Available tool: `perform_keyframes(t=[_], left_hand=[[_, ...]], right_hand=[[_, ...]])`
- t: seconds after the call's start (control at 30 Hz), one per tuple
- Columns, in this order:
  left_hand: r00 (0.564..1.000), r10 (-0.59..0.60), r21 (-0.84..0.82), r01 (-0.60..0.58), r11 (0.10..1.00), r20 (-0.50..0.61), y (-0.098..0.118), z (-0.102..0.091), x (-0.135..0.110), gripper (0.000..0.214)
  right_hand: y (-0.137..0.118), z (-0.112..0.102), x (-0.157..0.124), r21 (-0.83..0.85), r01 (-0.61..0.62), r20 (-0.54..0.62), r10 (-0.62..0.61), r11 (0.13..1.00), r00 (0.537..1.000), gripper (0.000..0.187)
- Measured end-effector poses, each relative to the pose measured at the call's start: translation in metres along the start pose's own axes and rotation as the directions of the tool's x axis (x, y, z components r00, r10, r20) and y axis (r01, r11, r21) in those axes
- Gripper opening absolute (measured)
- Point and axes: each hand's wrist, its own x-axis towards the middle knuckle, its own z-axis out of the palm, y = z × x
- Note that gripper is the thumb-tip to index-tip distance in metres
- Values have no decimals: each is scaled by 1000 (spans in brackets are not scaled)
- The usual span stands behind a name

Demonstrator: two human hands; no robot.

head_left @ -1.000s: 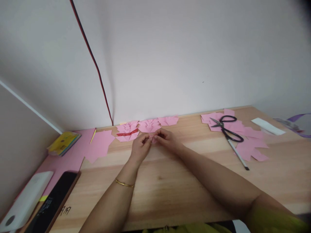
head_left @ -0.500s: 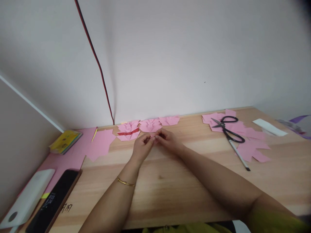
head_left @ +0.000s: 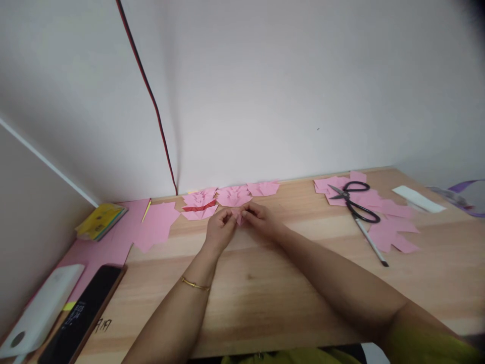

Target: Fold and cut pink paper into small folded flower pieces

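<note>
Between my two hands is a small piece of pink paper [head_left: 238, 216], mostly covered by the fingers. My left hand [head_left: 220, 230] pinches its left side with thumb and fingertips. On the other side my right hand [head_left: 261, 220] grips it the same way, thumb against the bent fingers. Just beyond the hands, folded pink paper pieces [head_left: 233, 196] lie in a row along the wall. A red strip [head_left: 199, 206] crosses the group at the left of that row.
Scissors [head_left: 345, 194] with black handles lie on pink paper scraps [head_left: 394, 232] at the right, by a grey pen [head_left: 371, 242] and a white strip [head_left: 419, 198]. At the left are pink sheets [head_left: 157, 225], a yellow packet [head_left: 100, 221], a phone [head_left: 85, 313] and a white device [head_left: 43, 308].
The fingertips have moved slightly apart, and more of the pink paper shows between them. Both hands stay in nearly the same place.
</note>
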Motion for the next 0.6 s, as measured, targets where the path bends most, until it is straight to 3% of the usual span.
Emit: perform_keyframes(t=[0.17,0.37,0.5,0.6], left_hand=[[999,-39,13,39,999,-29,-2,0,1,24],[999,-22,18,21,1000,33,4,-1,0,22],[998,-23,9,22,1000,57,3,1,0,19],[998,-44,-26,46,999,45,1,3,-1,18]], right_hand=[[-1,-1,0,-21,-32,-41,31,999,999,30],[0,3,0,102,-60,-21,63,993,998,17],[2,4,0,79,-81,-28,84,994,996,8],[4,4,0,86,-56,-35,59,995,998,11]])
